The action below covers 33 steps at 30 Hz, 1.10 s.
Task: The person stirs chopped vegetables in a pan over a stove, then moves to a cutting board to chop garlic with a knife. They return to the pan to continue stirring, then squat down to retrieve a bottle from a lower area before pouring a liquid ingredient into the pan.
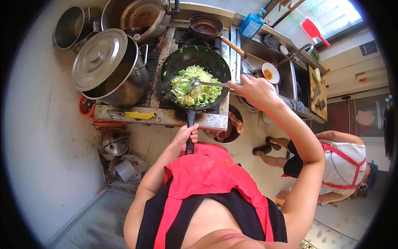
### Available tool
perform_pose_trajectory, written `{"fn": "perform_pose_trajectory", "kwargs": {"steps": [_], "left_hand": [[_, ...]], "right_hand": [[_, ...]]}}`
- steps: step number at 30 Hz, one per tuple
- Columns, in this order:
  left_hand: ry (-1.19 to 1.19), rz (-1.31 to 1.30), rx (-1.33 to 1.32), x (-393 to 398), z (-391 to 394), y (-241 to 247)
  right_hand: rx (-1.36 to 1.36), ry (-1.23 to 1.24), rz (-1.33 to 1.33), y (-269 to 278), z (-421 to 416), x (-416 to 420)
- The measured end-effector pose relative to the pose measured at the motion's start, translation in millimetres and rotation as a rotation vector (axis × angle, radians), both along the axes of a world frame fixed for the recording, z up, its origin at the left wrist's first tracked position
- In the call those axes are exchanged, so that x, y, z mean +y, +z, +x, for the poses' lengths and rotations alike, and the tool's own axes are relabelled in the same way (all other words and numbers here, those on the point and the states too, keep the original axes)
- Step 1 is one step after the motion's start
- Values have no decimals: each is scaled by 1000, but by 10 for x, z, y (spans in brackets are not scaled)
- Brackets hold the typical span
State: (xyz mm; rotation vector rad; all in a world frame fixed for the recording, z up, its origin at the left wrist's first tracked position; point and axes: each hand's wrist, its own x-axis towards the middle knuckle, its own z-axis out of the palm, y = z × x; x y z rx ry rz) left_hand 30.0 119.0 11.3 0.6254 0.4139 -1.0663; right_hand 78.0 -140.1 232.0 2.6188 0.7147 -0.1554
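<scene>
A dark wok (166, 73) sits on the stove, with shredded green cabbage (202, 90) heaped in its middle. My left hand (186, 137) grips the wok's black handle (191, 119) near the stove's front edge. In my right hand (253, 91) is the shaft of a metal ladle (214, 84), reaching in from the right. The ladle's head lies among the cabbage, partly blurred. Behind the wok stands a small saucepan (205, 26) with a wooden handle and dark reddish contents.
A large lidded stockpot (140, 84) stands left of the wok, its lid (99, 59) ajar. A yellow-handled knife (140, 115) lies on the stove's front ledge. Below right, a metal basin (228, 138) holds raw meat. The sink (264, 49) is at right. Another person (345, 165) stands at far right.
</scene>
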Motion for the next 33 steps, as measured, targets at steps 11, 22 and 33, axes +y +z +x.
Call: {"fn": "perform_pose_trajectory", "kwargs": {"steps": [11,22,33], "left_hand": [[-21,44,7,-27,-5,10],[-28,30,-1,-45,-2,-15],[-21,27,-13,-11,17,-24]], "right_hand": [[289,-515,183,-315,-455,196],[62,-295,266,-651,-436,375],[104,-377,320,-408,-210,533]]}}
